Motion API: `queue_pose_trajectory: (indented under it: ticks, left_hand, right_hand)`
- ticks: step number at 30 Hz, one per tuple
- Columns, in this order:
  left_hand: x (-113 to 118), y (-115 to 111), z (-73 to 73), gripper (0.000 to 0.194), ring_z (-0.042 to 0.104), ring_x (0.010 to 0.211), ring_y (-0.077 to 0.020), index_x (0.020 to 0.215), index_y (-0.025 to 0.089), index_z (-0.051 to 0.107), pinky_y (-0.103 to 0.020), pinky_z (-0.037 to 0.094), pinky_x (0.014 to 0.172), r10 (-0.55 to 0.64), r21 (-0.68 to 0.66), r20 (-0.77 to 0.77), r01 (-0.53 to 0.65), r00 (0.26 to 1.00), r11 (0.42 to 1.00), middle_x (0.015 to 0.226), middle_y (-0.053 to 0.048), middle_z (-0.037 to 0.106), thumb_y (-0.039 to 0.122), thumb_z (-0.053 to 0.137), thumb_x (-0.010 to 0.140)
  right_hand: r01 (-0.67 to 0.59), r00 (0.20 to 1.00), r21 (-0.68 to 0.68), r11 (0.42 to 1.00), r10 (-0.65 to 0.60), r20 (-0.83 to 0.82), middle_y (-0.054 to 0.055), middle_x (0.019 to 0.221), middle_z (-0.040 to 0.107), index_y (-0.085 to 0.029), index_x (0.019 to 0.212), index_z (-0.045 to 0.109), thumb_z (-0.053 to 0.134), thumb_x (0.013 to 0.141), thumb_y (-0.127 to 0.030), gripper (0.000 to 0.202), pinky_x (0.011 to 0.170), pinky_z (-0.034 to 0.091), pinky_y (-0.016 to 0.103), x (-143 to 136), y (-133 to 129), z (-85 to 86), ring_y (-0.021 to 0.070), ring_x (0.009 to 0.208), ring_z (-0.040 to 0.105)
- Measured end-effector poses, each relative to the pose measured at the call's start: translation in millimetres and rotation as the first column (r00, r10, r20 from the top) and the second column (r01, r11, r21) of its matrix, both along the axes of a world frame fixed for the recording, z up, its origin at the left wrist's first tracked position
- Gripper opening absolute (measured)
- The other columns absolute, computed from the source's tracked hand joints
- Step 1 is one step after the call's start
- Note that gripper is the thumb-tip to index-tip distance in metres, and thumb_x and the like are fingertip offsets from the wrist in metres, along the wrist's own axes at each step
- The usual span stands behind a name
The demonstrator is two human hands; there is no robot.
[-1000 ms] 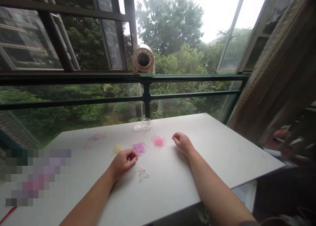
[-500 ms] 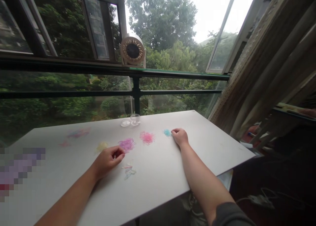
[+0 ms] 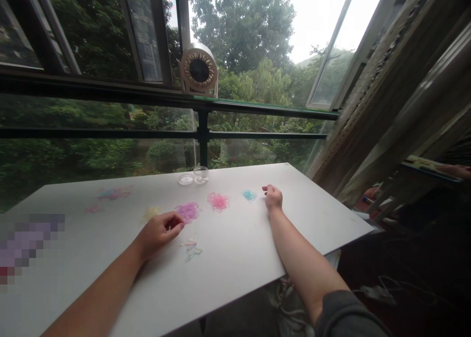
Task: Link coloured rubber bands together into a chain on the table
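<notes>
On the white table lie small piles of thin loops: yellow, purple, pink and blue. My left hand rests between the yellow and purple piles, its fingers curled; whether it holds anything is hidden. Just right of the blue pile, my right hand is raised a little off it, fingers bent with the fingertips slightly apart and nothing visible in them. A few pale loops lie in front of my left hand.
A clear round container and its lid stand at the table's back edge. Mixed loops lie at the back left. A fan sits on the railing. A curtain hangs at the right.
My right hand has moved right, away from the blue pile, and its fingers have loosened. My left hand has stayed nearly in place. The view has shifted slightly.
</notes>
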State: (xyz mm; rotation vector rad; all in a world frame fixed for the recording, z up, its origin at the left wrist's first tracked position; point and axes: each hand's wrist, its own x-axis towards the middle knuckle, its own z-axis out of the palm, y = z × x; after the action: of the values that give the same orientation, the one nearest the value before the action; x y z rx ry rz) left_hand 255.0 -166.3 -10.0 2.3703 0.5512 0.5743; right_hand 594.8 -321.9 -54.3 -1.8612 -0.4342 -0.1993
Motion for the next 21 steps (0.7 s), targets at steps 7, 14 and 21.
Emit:
queue_pose_trajectory:
  ticks: [7, 14, 21]
  left_hand:
    - [-1.8, 2.1, -2.0, 0.029, 0.049, 0.060, -0.0120, 0.080, 0.016, 0.062, -0.021, 0.039, 0.057, -0.133, 0.005, -0.154, 0.136, 0.979, 0.991, 0.069, -0.002, 0.058, 0.042, 0.053, 0.070]
    - [0.3, 4.4, -8.6, 0.024, 0.050, 0.065, -0.0121, 0.080, 0.017, 0.066, -0.021, 0.039, 0.061, -0.200, 0.053, -0.222, 0.217, 0.954, 0.975, 0.076, -0.003, 0.059, 0.036, 0.059, 0.067]
    - [0.3, -1.2, -10.4, 0.017, 0.049, 0.061, -0.0103, 0.075, 0.017, 0.067, -0.019, 0.036, 0.058, -0.190, 0.017, -0.217, 0.198, 0.958, 0.980, 0.067, -0.002, 0.060, 0.029, 0.056, 0.070]
  right_hand:
    - [-0.072, 0.994, 0.080, 0.994, 0.065, 0.090, -0.003, 0.048, 0.040, -0.019, 0.061, 0.044, 0.032, 0.082, -0.035, 0.029, 0.045, 0.032, 0.023, -28.5, -3.4, 3.9, 0.0117, 0.045, 0.038]
    - [-0.638, 0.660, -0.266, 0.723, 0.691, 0.295, -0.002, 0.061, 0.050, -0.018, 0.083, 0.055, 0.039, 0.075, -0.014, 0.018, 0.055, 0.036, 0.022, -106.9, 10.6, 13.8, 0.0110, 0.054, 0.044]
    - [-0.713, 0.299, -0.622, 0.324, 0.943, 0.148, -0.002, 0.064, 0.054, -0.020, 0.100, 0.056, 0.050, 0.067, -0.012, 0.034, 0.058, 0.033, 0.022, -156.8, 12.5, 19.6, 0.0108, 0.058, 0.046]
